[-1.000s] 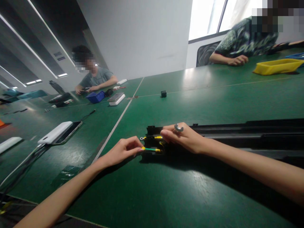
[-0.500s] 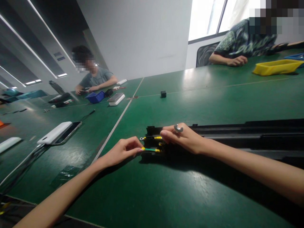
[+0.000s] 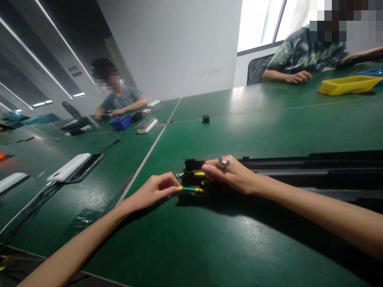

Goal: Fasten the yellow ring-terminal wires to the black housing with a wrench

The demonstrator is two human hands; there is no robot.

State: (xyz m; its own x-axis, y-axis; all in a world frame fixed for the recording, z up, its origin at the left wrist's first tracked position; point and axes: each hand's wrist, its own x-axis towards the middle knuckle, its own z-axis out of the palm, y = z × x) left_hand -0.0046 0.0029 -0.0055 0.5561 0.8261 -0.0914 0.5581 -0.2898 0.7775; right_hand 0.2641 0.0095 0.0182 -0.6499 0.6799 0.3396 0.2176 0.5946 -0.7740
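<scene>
Here, at the left end of the black channel housing (image 3: 293,164) on the green worktop (image 3: 257,247), the green wire (image 3: 190,189) is pinched by its left tip in the left hand (image 3: 158,189)'s grip, while whether anything is grasped by the right hand (image 3: 231,173) cannot be told.
</scene>
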